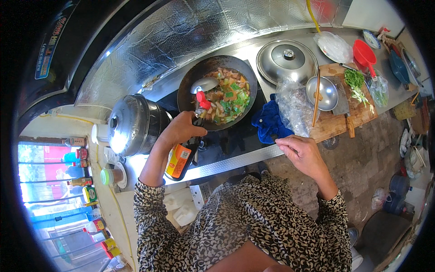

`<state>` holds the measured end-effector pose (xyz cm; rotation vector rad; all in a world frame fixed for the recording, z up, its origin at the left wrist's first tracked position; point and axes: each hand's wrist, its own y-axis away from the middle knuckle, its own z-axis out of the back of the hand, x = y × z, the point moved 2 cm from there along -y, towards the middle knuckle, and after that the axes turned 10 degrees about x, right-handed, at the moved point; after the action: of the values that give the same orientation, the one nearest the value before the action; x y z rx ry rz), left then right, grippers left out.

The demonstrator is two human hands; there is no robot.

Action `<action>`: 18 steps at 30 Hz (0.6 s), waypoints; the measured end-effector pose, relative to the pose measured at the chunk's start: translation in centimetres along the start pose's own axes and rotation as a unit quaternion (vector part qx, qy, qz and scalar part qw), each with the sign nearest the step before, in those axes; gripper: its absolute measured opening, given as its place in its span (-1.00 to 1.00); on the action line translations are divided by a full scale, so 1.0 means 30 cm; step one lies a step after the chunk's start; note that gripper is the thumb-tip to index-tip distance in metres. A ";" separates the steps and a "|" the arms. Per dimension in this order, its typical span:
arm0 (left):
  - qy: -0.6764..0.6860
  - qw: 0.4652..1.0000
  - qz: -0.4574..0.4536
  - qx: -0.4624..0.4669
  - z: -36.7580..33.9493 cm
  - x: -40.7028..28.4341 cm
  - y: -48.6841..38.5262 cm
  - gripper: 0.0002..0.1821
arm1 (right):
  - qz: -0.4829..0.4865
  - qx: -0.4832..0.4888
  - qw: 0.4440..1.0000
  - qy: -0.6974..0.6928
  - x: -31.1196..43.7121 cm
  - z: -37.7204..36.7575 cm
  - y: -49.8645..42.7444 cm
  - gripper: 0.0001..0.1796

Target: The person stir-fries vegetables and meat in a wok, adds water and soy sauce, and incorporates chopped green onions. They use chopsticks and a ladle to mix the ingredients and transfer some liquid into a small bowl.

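Note:
My left hand (185, 129) grips a dark sauce bottle (180, 159) with an orange and yellow label. Its red cap (203, 100) reaches over the near left part of a wok (190, 68). Inside the wok is a stew of meat pieces and green vegetables (234, 98) in brown liquid. A metal ladle (205, 84) rests in it, its handle partly behind the bottle. Beside a blue cloth (270, 120), my right hand (300, 154) has its fingertips drawn together. A small dark spot shows at those tips; whether it is held is unclear.
A lidded steel pot (127, 125) stands left of the wok, a domed lid (287, 61) at its right. The cutting board (329, 125) bears a cleaver (341, 98), chopped greens (355, 83) and a metal bowl (324, 95). A plastic bag (295, 105) lies alongside.

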<state>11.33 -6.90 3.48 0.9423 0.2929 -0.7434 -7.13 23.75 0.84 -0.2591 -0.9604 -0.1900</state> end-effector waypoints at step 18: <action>-0.028 0.999 0.033 0.010 0.033 -0.078 0.037 -0.55 | -0.005 0.018 1.000 0.014 0.001 0.000 -0.001 -0.83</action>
<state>10.32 -6.25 6.00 0.9447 0.2044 -0.7121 -7.14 23.72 0.87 -0.2177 -0.9370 -0.1842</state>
